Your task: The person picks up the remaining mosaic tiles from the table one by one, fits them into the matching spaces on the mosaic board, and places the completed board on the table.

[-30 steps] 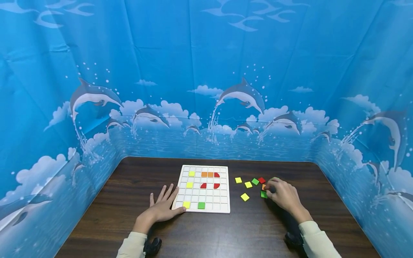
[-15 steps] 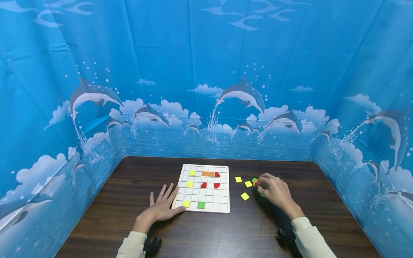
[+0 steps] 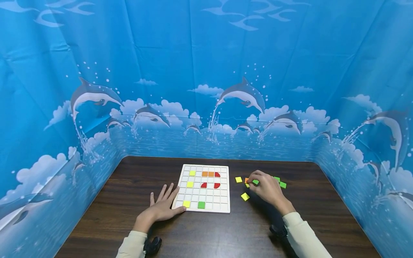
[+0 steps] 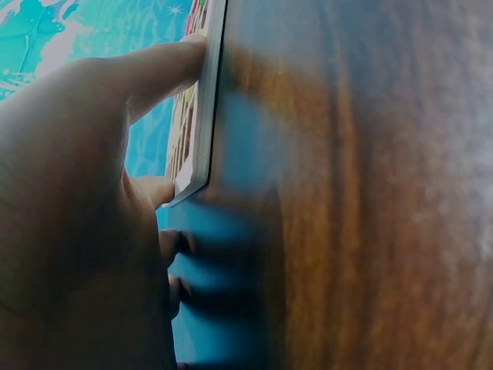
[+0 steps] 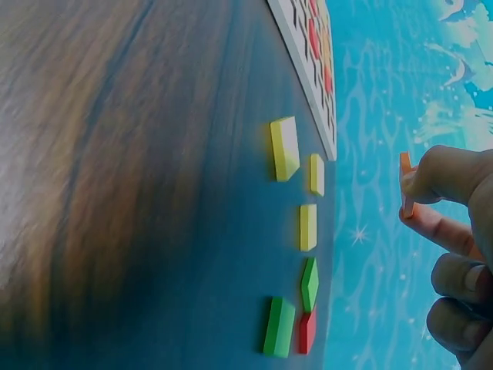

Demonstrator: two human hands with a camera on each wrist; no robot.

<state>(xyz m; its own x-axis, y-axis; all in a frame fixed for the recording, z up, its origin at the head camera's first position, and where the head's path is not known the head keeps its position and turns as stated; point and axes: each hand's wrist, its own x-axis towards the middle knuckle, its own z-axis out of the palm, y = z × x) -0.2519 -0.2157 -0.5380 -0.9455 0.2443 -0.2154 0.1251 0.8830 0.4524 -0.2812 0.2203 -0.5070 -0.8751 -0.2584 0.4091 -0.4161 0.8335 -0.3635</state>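
Observation:
My left hand (image 3: 162, 209) lies with fingers spread at the left side of a white gridded board (image 3: 195, 197), its thumb on the near left corner. In the left wrist view the thumb (image 4: 166, 68) rests on the board's edge. My right hand (image 3: 268, 188) pinches a small orange tile (image 5: 404, 164) between thumb and index finger, raised over the loose tiles right of the board. On the board sit yellow tiles (image 3: 190, 184), two orange tiles (image 3: 208, 174), red quarter-round tiles (image 3: 217, 185) and one green tile (image 3: 201, 205).
Loose on the dark wooden table (image 3: 206, 233) are yellow tiles (image 3: 245, 196), green tiles (image 3: 283, 185) and a red tile (image 5: 306, 333), which the right hand hides in the head view. A blue dolphin-print curtain (image 3: 180, 89) surrounds the table's back and sides.
My right hand has picked the orange tile up from among the loose tiles and carried it left toward the board. The left hand has stayed in place.

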